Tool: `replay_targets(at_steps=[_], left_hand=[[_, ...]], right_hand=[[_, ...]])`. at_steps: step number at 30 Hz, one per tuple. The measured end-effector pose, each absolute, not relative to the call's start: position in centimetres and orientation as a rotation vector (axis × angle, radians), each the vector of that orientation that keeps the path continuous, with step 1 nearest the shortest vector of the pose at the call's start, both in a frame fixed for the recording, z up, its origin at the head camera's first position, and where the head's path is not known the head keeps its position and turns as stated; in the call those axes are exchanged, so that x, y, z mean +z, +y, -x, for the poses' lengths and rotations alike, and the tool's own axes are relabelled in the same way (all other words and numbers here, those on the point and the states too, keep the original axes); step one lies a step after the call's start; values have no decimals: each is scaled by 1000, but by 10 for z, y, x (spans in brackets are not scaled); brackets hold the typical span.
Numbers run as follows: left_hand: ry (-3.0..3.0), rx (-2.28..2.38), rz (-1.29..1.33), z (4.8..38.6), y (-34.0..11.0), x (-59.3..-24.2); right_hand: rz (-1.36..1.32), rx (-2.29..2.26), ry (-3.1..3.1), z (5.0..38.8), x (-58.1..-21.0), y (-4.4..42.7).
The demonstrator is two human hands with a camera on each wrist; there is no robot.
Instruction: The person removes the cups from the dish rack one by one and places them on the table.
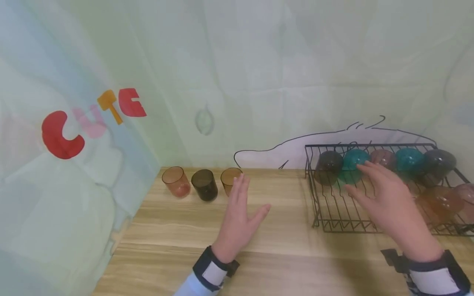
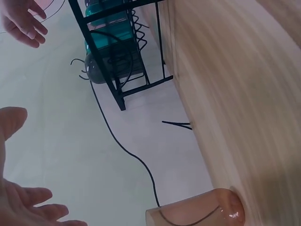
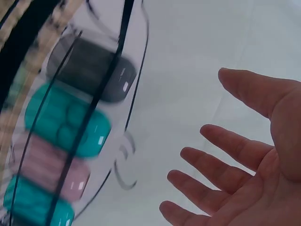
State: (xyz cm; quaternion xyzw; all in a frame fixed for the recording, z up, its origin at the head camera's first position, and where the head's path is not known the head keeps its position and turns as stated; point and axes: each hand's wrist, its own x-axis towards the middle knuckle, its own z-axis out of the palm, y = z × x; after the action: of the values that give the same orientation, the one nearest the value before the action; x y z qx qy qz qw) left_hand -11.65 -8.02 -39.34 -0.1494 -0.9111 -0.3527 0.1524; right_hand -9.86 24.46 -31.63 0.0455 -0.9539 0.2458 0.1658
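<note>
Rack (image 1: 352, 232) of dark wire sits at the right of the head frame on a wooden surface (image 1: 274, 230). Along its back, from left to right, are a smoky glass (image 1: 326, 166), a teal glass (image 1: 352, 160), a pink glass (image 1: 382, 157), another teal glass (image 1: 409, 159) and a dark glass (image 1: 440, 162), rounded ends up. Towards the lower right lie an orange glass (image 1: 440, 202) and a pale pink glass (image 1: 467, 198), the last cut off by the edge.

The right hand (image 1: 392, 205) hangs over the rack, thumb and fingers apart, its fingertips near the leftmost teal glass; the right wrist view shows a gap there.

Left of centre, upright in a row, stand a reddish tumbler (image 1: 175, 181), a black tumbler (image 1: 205, 187) and an amber tumbler (image 1: 226, 180). The left hand (image 1: 238, 222) partly covers the amber tumbler, fingers extended and thumb held well away from them. Behind hangs a pale cloth (image 1: 259, 82) with coloured letters (image 1: 53, 135) at left.
</note>
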Motion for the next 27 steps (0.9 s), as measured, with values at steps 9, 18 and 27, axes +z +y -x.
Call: replay_targets(at_steps=[9, 18, 27], left_hand=[[-2689, -925, 471, 112, -75, -404], [-2737, -953, 486, 110, -77, -416], [-2837, -922, 510, 111, -80, -422]], right_hand=[[120, 478, -2749, 106, -323, 297], [309, 366, -2775, 108, -339, 341], [313, 433, -2749, 110, -357, 359]])
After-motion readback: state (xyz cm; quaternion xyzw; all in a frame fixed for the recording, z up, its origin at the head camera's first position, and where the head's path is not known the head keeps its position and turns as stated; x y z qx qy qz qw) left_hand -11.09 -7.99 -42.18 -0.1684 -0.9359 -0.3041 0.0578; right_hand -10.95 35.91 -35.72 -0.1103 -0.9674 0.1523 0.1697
